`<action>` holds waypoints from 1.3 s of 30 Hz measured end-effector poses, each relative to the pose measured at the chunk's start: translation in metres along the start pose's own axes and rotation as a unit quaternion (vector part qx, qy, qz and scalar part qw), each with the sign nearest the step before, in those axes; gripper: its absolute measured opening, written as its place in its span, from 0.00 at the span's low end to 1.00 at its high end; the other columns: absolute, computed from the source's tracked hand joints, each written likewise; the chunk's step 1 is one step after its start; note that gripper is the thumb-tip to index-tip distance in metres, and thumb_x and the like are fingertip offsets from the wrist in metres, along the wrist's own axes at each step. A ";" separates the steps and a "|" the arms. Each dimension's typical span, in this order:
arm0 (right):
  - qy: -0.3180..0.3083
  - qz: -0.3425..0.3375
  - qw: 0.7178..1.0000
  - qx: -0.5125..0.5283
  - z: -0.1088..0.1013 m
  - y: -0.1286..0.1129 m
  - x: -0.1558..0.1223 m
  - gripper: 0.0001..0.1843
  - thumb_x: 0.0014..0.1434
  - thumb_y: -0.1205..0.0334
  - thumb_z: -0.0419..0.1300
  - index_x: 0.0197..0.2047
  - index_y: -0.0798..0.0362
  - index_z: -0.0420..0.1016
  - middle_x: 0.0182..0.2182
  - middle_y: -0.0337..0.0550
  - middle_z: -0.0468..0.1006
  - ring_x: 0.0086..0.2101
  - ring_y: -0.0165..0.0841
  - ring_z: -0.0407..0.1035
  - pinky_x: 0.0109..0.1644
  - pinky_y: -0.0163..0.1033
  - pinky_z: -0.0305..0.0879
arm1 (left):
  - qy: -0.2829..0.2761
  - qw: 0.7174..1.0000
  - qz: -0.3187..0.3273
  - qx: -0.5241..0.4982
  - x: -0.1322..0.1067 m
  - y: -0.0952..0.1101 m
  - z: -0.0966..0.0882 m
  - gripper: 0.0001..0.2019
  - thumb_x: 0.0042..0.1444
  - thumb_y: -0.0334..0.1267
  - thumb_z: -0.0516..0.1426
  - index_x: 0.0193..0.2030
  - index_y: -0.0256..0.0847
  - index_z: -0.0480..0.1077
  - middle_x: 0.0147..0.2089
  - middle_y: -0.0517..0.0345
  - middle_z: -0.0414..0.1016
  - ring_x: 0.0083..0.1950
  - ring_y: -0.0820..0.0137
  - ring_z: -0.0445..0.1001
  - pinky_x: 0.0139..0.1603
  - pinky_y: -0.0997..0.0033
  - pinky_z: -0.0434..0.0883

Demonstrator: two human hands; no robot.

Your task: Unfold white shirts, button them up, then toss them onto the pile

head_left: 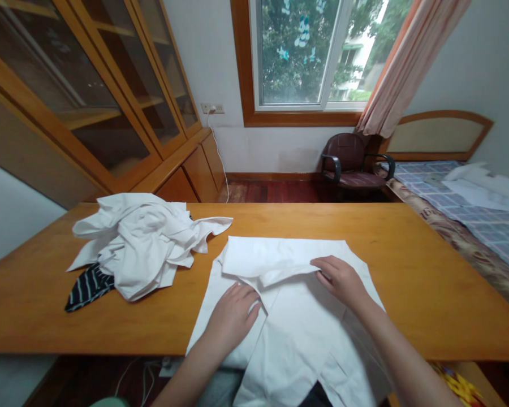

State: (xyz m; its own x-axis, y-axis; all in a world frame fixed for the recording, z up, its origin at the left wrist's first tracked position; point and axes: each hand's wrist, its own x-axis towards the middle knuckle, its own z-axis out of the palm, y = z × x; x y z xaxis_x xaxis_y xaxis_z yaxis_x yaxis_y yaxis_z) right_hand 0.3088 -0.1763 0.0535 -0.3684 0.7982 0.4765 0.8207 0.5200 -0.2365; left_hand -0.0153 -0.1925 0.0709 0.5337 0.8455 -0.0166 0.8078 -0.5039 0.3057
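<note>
A white garment [299, 333], perhaps a shirt, lies spread over the table in front of me and hangs past its near edge. Its far end is folded over toward me in a wide flap [275, 257]. My right hand [339, 280] pinches the flap's near edge at the right and holds it slightly raised. Lower and to the left, my left hand [235, 311] is closed on a fold of the same garment, thumb near the fingertips. A dark patch [316, 395] shows at the garment's bottom.
A crumpled heap of white clothes [146, 243] with a black striped piece [89, 287] sits on the left of the wooden table [428, 294]. Beyond are a glass-fronted cabinet [152, 152], an armchair [350, 161] and a bed [470, 192]. Cables [146, 379] hang below the table.
</note>
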 end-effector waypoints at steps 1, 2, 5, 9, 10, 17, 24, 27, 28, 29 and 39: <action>0.009 0.005 1.000 0.005 -0.003 0.004 0.009 0.12 0.64 0.67 0.54 0.47 0.51 0.77 0.40 0.47 0.82 0.40 0.38 0.76 0.44 0.42 0.72 | -0.006 1.000 -0.017 0.000 0.006 0.002 -0.006 0.10 0.65 0.33 0.51 0.40 0.41 0.74 0.41 0.54 0.77 0.46 0.62 0.75 0.53 0.59 0.70; 0.014 0.012 1.000 0.012 -0.006 0.008 0.018 0.11 0.65 0.66 0.54 0.46 0.51 0.77 0.40 0.47 0.82 0.40 0.38 0.76 0.45 0.42 0.72 | -0.006 0.999 -0.032 0.002 0.010 0.003 -0.011 0.11 0.65 0.33 0.50 0.36 0.40 0.73 0.37 0.54 0.76 0.42 0.63 0.75 0.48 0.62 0.71; 0.024 0.032 0.999 0.018 -0.010 0.027 0.051 0.11 0.67 0.62 0.53 0.44 0.51 0.77 0.37 0.47 0.81 0.39 0.38 0.75 0.44 0.41 0.70 | 0.017 0.999 -0.031 -0.007 0.022 0.004 -0.017 0.13 0.65 0.33 0.49 0.32 0.40 0.71 0.34 0.55 0.74 0.39 0.64 0.74 0.42 0.66 0.70; 0.017 0.071 0.995 -0.066 -0.014 0.055 0.107 0.13 0.66 0.61 0.53 0.43 0.52 0.79 0.38 0.49 0.82 0.40 0.39 0.73 0.45 0.41 0.67 | 0.038 0.998 0.036 -0.045 0.034 -0.002 -0.002 0.09 0.64 0.33 0.51 0.41 0.42 0.74 0.43 0.55 0.77 0.48 0.65 0.74 0.51 0.66 0.71; 0.017 0.080 0.992 -0.098 -0.016 0.060 0.120 0.13 0.66 0.62 0.54 0.44 0.53 0.80 0.39 0.50 0.82 0.41 0.40 0.72 0.46 0.41 0.65 | 0.043 0.997 0.049 -0.045 0.036 -0.004 0.004 0.10 0.64 0.34 0.52 0.45 0.43 0.74 0.48 0.54 0.77 0.52 0.65 0.73 0.55 0.64 0.70; 0.154 0.112 0.963 -0.192 -0.024 0.052 0.169 0.16 0.64 0.67 0.55 0.54 0.52 0.75 0.52 0.54 0.76 0.52 0.47 0.61 0.54 0.51 0.55 | 0.033 0.998 0.029 0.041 0.050 -0.022 0.038 0.21 0.65 0.42 0.54 0.65 0.46 0.65 0.71 0.53 0.58 0.73 0.56 0.54 0.71 0.46 0.56; 0.043 0.083 0.993 -0.070 0.028 0.011 0.103 0.17 0.64 0.67 0.53 0.54 0.52 0.75 0.50 0.52 0.75 0.49 0.45 0.66 0.55 0.49 0.64 | 0.068 0.994 0.007 0.089 0.061 -0.041 0.046 0.24 0.67 0.44 0.52 0.68 0.48 0.60 0.74 0.55 0.51 0.75 0.53 0.48 0.71 0.41 0.54; -0.021 0.092 0.995 -0.041 0.055 0.004 0.061 0.16 0.66 0.62 0.53 0.54 0.52 0.74 0.52 0.52 0.75 0.50 0.44 0.67 0.55 0.49 0.67 | 0.100 0.989 0.013 0.107 0.063 -0.045 0.049 0.24 0.67 0.44 0.51 0.69 0.50 0.59 0.74 0.56 0.51 0.75 0.55 0.47 0.72 0.42 0.52; -0.029 0.096 0.994 -0.038 0.061 0.003 0.049 0.17 0.67 0.60 0.53 0.55 0.52 0.74 0.53 0.52 0.75 0.52 0.43 0.68 0.56 0.50 0.67 | 0.107 0.988 0.016 0.111 0.063 -0.046 0.050 0.24 0.68 0.44 0.51 0.69 0.50 0.59 0.74 0.56 0.51 0.75 0.55 0.48 0.72 0.42 0.52; -0.031 0.095 0.994 -0.040 0.065 0.002 0.039 0.17 0.67 0.60 0.53 0.56 0.51 0.73 0.55 0.52 0.74 0.54 0.44 0.67 0.59 0.51 0.66 | 0.112 0.987 0.018 0.114 0.063 -0.046 0.051 0.24 0.68 0.44 0.51 0.69 0.51 0.59 0.74 0.56 0.52 0.75 0.56 0.48 0.72 0.42 0.52; -0.055 0.070 0.995 -0.036 0.059 -0.014 0.007 0.18 0.67 0.60 0.53 0.58 0.51 0.72 0.60 0.51 0.71 0.62 0.46 0.60 0.66 0.55 0.59 | 0.117 0.983 0.017 0.138 0.037 -0.036 0.054 0.26 0.67 0.43 0.50 0.71 0.51 0.55 0.75 0.56 0.48 0.75 0.55 0.47 0.72 0.41 0.52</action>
State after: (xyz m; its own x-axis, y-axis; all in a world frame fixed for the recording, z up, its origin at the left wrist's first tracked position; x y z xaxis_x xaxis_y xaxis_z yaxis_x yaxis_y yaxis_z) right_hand 0.2686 -0.1600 0.0108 -0.2904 0.8922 0.3459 0.8954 0.3809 -0.2307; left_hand -0.0113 -0.1524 0.0075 0.5148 0.8288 0.2193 0.8452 -0.5334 0.0318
